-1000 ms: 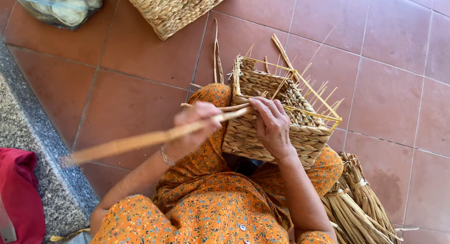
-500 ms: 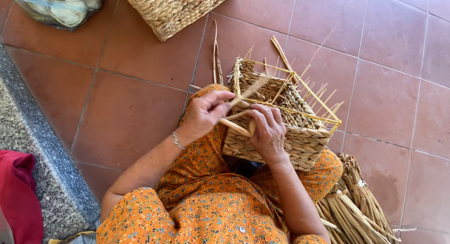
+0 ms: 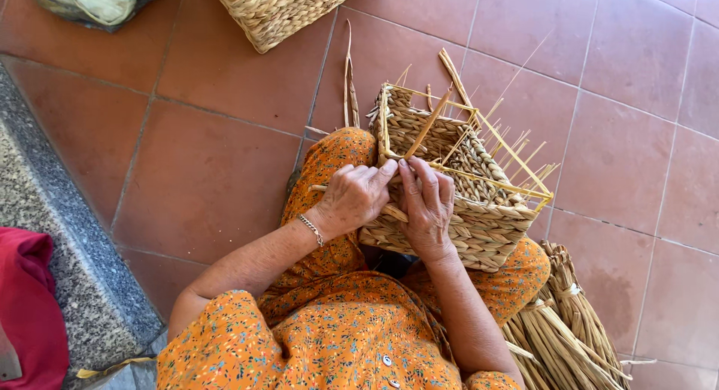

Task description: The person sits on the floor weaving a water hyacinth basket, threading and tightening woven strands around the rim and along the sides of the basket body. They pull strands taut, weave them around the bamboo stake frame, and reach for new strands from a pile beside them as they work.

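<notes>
While the half-woven basket [image 3: 457,191] rests on the lap, tilted on its side, the left hand [image 3: 358,195] and right hand [image 3: 427,203] meet at its near rim, fingertips pinching a straw strand [image 3: 428,125] that pokes up over the opening. Weaving of the wall appears under way; tucking that strand between the upright stakes [image 3: 517,154] likely comes next. Bundled reeds [image 3: 569,330] lie beside the knee.

A home craft spot on a terracotta tile floor [image 3: 210,180]; a person sits low, a half-woven basket [image 3: 457,188] on the lap; a reed bundle [image 3: 562,322], a finished basket [image 3: 277,11] and a granite step [image 3: 67,262] lie about
</notes>
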Action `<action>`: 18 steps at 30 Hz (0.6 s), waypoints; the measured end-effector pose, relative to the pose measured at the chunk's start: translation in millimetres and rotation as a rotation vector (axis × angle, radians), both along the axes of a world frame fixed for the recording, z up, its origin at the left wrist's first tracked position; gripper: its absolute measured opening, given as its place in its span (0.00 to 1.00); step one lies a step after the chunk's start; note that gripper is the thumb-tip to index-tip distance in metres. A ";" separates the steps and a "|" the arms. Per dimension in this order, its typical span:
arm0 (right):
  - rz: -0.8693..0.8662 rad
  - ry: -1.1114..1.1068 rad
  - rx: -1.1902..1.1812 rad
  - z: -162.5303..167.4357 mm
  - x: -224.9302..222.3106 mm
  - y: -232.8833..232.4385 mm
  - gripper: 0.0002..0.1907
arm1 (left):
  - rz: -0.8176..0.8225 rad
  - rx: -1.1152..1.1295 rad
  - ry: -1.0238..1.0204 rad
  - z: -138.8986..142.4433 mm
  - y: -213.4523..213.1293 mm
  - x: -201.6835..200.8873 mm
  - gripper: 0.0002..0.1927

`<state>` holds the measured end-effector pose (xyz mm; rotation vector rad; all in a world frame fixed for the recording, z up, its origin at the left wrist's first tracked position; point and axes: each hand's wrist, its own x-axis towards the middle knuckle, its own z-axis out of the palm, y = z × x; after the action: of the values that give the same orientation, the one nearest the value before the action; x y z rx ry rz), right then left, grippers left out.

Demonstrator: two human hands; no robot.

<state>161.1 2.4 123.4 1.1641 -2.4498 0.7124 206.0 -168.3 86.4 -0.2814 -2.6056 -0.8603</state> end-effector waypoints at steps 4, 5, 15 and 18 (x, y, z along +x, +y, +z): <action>0.019 0.027 -0.009 -1.9 -0.8 -0.8 0.33 | -0.048 0.160 0.039 6.8 -11.7 -3.8 0.17; 0.019 0.042 0.015 -2.1 -0.6 -0.6 0.32 | -0.063 0.217 0.066 9.5 -15.2 -3.4 0.15; 0.015 0.103 -0.011 -10.0 1.6 -0.5 0.26 | -0.409 0.266 0.084 18.0 -51.6 -88.6 0.04; -0.020 0.079 0.030 -13.6 4.6 0.7 0.26 | -0.588 0.182 -0.309 14.3 -52.1 -122.1 0.07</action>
<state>165.6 3.1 109.7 1.1545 -2.4115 0.6143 83.9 -220.4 100.7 -0.9616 -2.7271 -1.4219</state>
